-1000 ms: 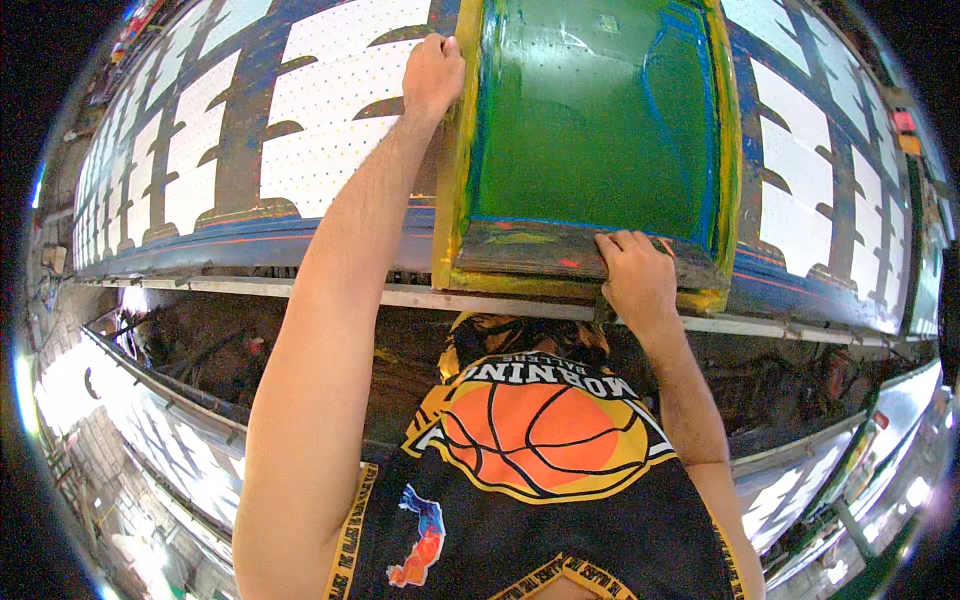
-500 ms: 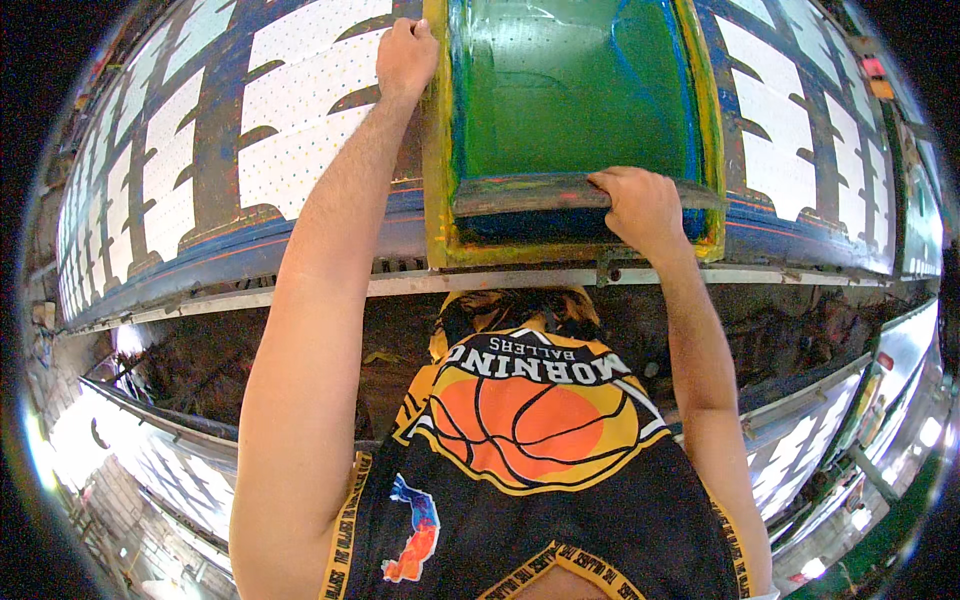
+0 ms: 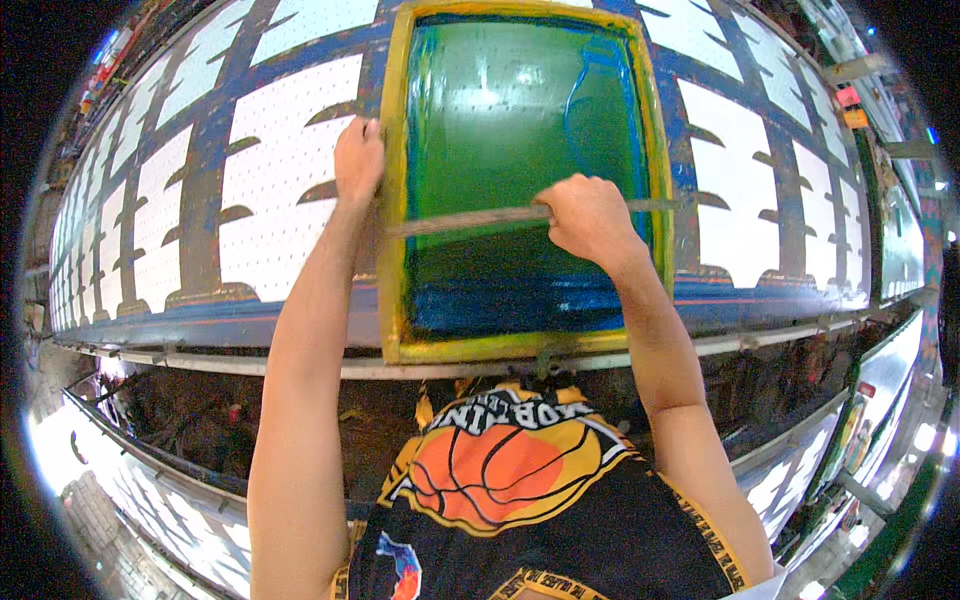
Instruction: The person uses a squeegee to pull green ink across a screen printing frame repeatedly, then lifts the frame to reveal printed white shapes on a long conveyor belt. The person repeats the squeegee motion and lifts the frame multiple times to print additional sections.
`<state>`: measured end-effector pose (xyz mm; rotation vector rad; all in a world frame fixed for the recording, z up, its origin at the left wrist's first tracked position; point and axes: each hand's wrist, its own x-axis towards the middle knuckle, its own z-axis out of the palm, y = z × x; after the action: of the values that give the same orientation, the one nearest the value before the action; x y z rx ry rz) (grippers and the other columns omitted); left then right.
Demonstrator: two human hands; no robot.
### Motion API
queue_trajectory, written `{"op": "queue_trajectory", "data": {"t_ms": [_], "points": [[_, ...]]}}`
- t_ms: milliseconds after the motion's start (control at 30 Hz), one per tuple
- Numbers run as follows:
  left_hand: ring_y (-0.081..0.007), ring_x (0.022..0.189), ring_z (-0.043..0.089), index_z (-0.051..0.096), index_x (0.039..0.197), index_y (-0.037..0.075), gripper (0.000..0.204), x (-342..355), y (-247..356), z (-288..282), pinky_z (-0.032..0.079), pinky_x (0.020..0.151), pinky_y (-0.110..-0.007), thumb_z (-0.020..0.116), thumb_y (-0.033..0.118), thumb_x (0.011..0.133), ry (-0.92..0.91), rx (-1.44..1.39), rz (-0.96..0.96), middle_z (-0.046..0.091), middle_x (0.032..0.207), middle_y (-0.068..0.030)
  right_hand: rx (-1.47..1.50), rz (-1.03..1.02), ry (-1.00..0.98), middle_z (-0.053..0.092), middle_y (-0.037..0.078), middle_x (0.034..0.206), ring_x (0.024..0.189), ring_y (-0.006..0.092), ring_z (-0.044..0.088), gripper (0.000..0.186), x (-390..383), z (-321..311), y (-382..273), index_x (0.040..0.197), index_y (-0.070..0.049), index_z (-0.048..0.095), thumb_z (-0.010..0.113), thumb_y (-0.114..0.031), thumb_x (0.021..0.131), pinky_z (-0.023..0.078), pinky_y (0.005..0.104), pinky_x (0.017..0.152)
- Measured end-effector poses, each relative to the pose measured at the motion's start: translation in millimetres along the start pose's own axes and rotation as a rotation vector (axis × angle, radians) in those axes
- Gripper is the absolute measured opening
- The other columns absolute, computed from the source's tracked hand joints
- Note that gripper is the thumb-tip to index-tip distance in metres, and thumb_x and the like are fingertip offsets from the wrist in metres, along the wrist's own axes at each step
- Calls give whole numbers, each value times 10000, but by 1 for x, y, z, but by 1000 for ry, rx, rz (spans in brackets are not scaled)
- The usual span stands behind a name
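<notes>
A screen-printing frame (image 3: 392, 290) with yellow, paint-stained edges lies on the long table in front of me. Its green mesh (image 3: 480, 130) is smeared with blue ink along the sides and in a wide band at the near end. My left hand (image 3: 359, 160) is closed at the frame's left edge; its fingertips are mostly hidden. Across the mesh lies a long, narrow squeegee (image 3: 460, 220), tilted slightly up to the right. My right hand (image 3: 590, 215) grips it right of its middle, with fingers wrapped over the top.
White printed fabric pieces (image 3: 285, 180) lie in rows on the dark table to the left of the frame, and more white pieces (image 3: 735, 190) to its right. A metal rail (image 3: 320, 368) runs along the near table edge. Other tables with white pieces stand behind me at both sides.
The squeegee in my right hand has moved away from the frame's near end, farther up the mesh. My left hand stays at the frame's left edge. The whole view has shifted.
</notes>
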<state>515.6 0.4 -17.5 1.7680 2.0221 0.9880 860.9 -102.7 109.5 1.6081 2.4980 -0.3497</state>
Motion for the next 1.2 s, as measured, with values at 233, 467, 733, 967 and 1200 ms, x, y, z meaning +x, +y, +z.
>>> {"op": "queue_trajectory", "data": {"t_ms": [233,467,733,967,1200], "points": [[-450,1049,671,693,1103,-9,289,-5,15,-5,510,941,-529,522,224,1125,-30,61,-60,725,1085,-240,-153,-19,376,797,119,939,916,342,789,229,139,-28,93,1029,-174,830,750,-125,820,640,493,795],[-434,1035,660,692,1116,-17,320,-7,24,-7,507,931,-499,504,241,1143,-22,57,-110,713,1070,-232,-176,-5,609,807,70,994,958,319,791,309,255,-28,151,1143,-217,832,786,-153,844,650,482,809],[-361,1028,678,687,1127,-10,361,-9,25,-10,511,937,-436,501,297,1163,-45,71,-143,721,1049,-217,-144,26,608,814,114,1019,956,357,802,262,305,-14,175,1101,-216,828,797,-256,844,653,527,832],[-365,986,685,682,1119,-11,361,-9,22,-8,521,909,-440,501,299,1163,-33,75,-111,723,1025,-207,-207,100,506,821,121,1041,968,352,798,333,310,-14,184,1202,-264,834,807,-258,870,654,498,868],[-450,1033,652,673,1120,-17,345,-8,16,-7,504,918,-523,496,277,1153,-59,46,-110,702,1074,-257,-48,319,444,821,192,979,912,386,815,191,251,-13,128,970,-77,859,761,-194,855,655,497,812]]}}
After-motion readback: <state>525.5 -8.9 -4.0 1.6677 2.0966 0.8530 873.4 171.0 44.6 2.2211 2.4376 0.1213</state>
